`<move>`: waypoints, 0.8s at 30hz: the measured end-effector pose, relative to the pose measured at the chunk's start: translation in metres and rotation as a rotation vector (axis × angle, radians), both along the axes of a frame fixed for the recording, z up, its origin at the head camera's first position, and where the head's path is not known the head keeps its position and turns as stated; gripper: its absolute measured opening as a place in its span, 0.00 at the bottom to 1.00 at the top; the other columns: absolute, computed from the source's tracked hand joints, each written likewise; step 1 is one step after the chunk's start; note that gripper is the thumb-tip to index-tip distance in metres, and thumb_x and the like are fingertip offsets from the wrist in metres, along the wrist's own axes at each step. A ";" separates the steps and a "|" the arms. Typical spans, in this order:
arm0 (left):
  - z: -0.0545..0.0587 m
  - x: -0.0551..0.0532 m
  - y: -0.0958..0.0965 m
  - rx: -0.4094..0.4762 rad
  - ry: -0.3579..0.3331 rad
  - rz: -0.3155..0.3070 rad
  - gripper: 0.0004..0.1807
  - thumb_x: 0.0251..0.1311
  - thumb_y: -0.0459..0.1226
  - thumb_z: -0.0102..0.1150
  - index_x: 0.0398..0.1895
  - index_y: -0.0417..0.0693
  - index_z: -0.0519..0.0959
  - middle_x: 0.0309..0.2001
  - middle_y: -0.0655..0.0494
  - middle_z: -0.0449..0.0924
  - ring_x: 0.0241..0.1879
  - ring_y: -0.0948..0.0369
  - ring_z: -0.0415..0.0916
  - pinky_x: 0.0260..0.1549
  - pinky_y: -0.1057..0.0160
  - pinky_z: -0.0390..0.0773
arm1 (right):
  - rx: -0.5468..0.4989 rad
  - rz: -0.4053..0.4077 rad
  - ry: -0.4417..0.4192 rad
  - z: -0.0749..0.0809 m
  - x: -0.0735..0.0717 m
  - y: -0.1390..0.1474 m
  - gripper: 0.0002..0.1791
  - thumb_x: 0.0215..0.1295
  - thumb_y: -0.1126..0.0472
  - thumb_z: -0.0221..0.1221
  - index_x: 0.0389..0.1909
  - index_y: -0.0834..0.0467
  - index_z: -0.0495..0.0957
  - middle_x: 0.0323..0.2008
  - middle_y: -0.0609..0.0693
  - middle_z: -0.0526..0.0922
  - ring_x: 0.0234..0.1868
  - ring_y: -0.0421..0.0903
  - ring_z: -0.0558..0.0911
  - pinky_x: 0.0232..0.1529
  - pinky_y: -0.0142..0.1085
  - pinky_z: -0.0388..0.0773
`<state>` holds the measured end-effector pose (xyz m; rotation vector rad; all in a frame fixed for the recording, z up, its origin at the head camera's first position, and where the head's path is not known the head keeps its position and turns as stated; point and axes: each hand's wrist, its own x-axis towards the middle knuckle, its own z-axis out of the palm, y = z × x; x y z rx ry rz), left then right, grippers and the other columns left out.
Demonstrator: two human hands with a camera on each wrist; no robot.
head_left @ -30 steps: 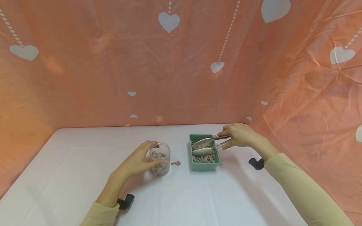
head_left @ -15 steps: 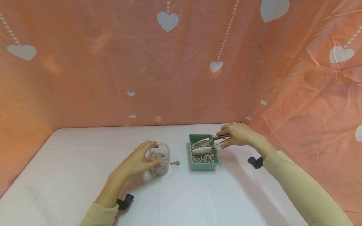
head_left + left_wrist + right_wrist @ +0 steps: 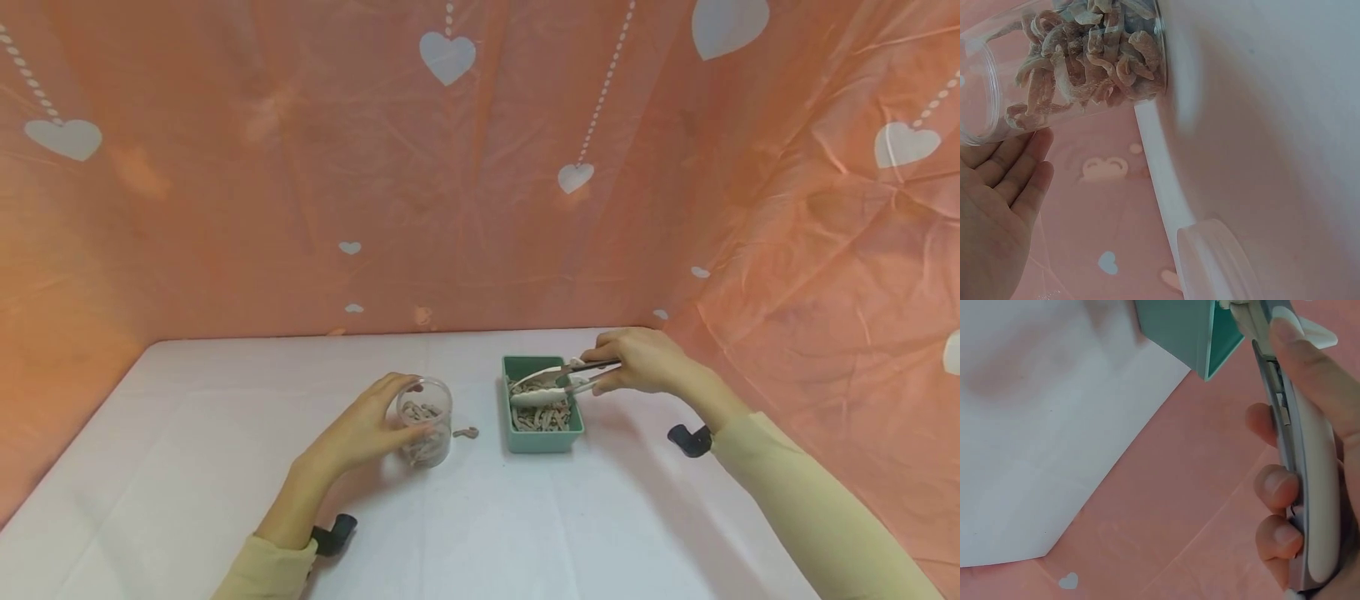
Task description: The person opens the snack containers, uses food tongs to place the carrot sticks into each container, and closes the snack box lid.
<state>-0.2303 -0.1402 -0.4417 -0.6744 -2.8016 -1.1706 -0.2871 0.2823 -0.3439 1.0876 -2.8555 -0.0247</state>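
Note:
My left hand [image 3: 375, 425] holds a clear plastic jar [image 3: 442, 446] upright on the table, thumb on the near side and fingers around the far side. Tan, dried-looking strips [image 3: 1085, 69] fill its lower part. In my right hand [image 3: 641, 358] is a pair of tongs [image 3: 1310, 469] with metal arms and pale heads. Those heads lie apart inside a green rectangular box [image 3: 542, 442], among more tan strips [image 3: 546, 419]. Whether they pinch any strip cannot be told. The right wrist view shows fingers and thumb wrapped round the handles.
One loose strip [image 3: 466, 432] lies on the white-covered table [image 3: 495, 525] between jar and box. A translucent round thing with a ridged rim, like a lid [image 3: 1216, 262], appears in the left wrist view. Orange cloth [image 3: 300, 208] with hearts hangs behind the table.
My right hand and the tongs have shifted slightly to the right over the last half second. The left hand and jar stay in place.

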 end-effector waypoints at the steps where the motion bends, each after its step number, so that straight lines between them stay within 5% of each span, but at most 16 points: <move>1: 0.000 0.000 0.000 0.000 0.000 0.000 0.44 0.61 0.55 0.73 0.73 0.42 0.69 0.67 0.46 0.74 0.70 0.44 0.68 0.70 0.37 0.67 | -0.007 -0.001 0.005 0.000 0.001 0.001 0.27 0.51 0.42 0.78 0.52 0.48 0.89 0.36 0.39 0.81 0.33 0.39 0.77 0.35 0.38 0.76; 24: 0.001 0.001 0.002 0.004 0.016 -0.005 0.43 0.60 0.53 0.74 0.72 0.40 0.70 0.64 0.47 0.76 0.68 0.45 0.71 0.69 0.38 0.69 | -0.165 -0.075 0.038 -0.003 0.016 0.019 0.29 0.51 0.47 0.79 0.54 0.53 0.89 0.41 0.44 0.83 0.34 0.44 0.79 0.31 0.36 0.72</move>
